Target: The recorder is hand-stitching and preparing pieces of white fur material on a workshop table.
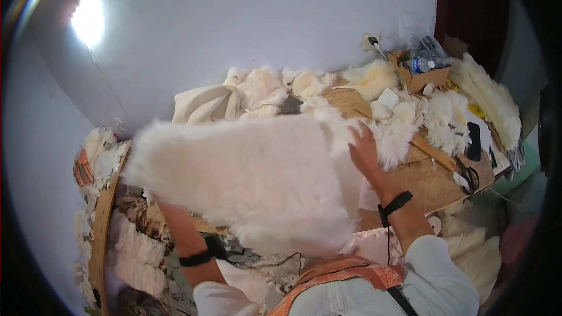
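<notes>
A large, roughly rectangular piece of white fur [246,181] is held up in front of me, its long pile blurred in places. My left forearm reaches up to its lower left side, and the fur covers the hand and fingers. At the right end of the piece is my right hand [365,151], with fingers stretched and apart beside a pale strip along the edge. Whether its fingertips touch that strip I cannot tell. Each wrist has a black band.
Cream fur scraps lie across the wooden table [418,190]. To the right are black-handled scissors [468,177], a phone [473,140], a wooden stick [433,152] and a cardboard box [418,79] with a bottle. A wooden board [105,222] stands at left; a lamp [88,19] shines on the wall.
</notes>
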The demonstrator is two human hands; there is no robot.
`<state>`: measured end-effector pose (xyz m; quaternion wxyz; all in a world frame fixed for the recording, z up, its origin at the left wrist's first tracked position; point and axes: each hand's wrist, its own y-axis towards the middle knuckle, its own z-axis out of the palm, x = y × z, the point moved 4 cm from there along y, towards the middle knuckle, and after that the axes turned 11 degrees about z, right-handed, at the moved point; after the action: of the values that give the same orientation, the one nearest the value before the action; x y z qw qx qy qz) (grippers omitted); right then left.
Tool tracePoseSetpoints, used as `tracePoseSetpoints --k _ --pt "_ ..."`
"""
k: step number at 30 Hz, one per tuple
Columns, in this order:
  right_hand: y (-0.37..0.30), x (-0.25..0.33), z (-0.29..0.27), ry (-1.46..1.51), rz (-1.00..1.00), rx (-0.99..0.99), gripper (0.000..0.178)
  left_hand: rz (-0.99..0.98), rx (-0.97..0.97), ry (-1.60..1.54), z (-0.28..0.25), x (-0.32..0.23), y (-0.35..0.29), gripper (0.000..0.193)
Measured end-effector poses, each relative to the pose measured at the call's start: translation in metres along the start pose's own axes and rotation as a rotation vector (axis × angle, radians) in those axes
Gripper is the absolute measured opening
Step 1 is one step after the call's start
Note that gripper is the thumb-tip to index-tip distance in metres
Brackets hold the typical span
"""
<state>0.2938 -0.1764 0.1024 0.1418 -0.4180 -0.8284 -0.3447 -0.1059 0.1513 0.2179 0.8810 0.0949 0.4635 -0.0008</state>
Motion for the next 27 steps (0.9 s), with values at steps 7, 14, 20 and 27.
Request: tracePoseSetpoints --k 7,14,20,27 --pt "-0.064 -0.024 0.055 0.487 0.507 0.597 0.048 -0.382 -0.155 0.201 -0.145 0.180 -0.013 0.032" --pt "-0.072 0.011 0.092 0.734 0.563 0.778 0.066 -0.219 -0.107 0.249 -0.049 0.128 -0.002 0.030" --pt "-0.022 0.072 0.006 1.007 0.584 0.579 0.060 -0.032 0.194 -0.017 0.039 0.076 0.019 0.041" --pt "-0.075 0.047 -0.042 -0.004 -0.044 0.419 0.049 0.587 0.449 1.221 -0.071 0.142 0.014 0.042"
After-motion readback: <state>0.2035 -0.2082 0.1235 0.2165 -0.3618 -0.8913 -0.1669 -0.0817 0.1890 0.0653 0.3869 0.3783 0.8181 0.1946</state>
